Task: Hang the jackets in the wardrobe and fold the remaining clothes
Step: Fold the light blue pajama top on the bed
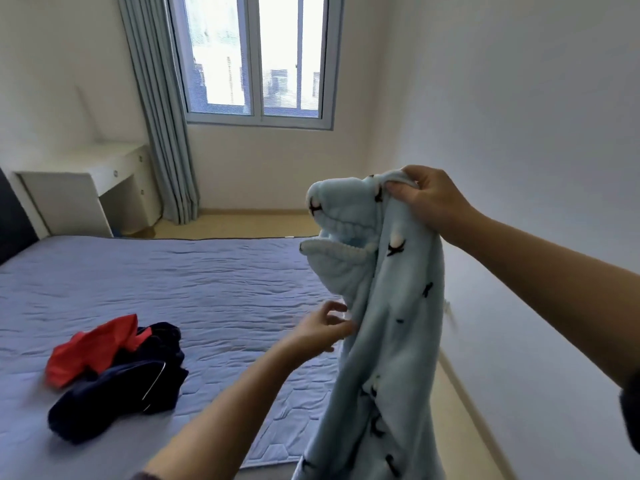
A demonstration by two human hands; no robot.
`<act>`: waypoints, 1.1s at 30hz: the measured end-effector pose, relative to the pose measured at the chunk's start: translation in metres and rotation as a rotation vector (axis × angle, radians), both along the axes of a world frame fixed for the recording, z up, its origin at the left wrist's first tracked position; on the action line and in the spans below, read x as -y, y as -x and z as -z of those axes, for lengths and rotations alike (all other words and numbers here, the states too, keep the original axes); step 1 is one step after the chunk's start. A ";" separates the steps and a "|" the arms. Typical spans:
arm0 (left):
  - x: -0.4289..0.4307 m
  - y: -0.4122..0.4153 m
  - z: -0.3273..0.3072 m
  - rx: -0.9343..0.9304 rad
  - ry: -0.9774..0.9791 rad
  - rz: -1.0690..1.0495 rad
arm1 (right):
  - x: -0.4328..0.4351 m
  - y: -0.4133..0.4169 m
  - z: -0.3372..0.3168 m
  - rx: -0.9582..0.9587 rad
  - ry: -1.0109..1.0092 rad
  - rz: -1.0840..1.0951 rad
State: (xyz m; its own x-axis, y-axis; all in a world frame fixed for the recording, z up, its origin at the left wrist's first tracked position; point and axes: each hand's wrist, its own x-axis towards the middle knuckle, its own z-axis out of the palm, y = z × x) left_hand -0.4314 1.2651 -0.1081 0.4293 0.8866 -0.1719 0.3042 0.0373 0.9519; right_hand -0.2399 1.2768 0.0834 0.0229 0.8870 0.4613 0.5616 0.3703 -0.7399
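A light blue fleece garment (391, 327) with small black and white prints hangs in the air at the right of the bed. My right hand (427, 199) grips its top edge and holds it up. My left hand (320, 329) is lower, its fingers loosely curled at the garment's left edge; whether they pinch the fabric I cannot tell. On the bed (214, 289) at the lower left lies a crumpled dark navy jacket (117, 400) with a thin white stripe. A red garment (93, 348) lies bunched against it.
The bed has a grey-blue quilted cover. A white desk (79, 192) stands at the far left by a grey curtain (162, 126) and a window (256, 57). A white wall runs close along the right, with a narrow strip of floor (460, 427) beside the bed.
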 end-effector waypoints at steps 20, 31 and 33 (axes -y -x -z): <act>0.001 0.165 -0.122 -0.420 -0.307 0.082 | 0.058 -0.014 -0.002 0.062 0.133 -0.071; -0.012 0.243 -0.165 -0.258 -0.345 0.111 | 0.020 0.012 -0.032 0.174 0.497 -0.314; -0.042 0.250 -0.169 -0.329 -0.395 0.079 | -0.011 0.016 -0.042 0.189 0.599 -0.339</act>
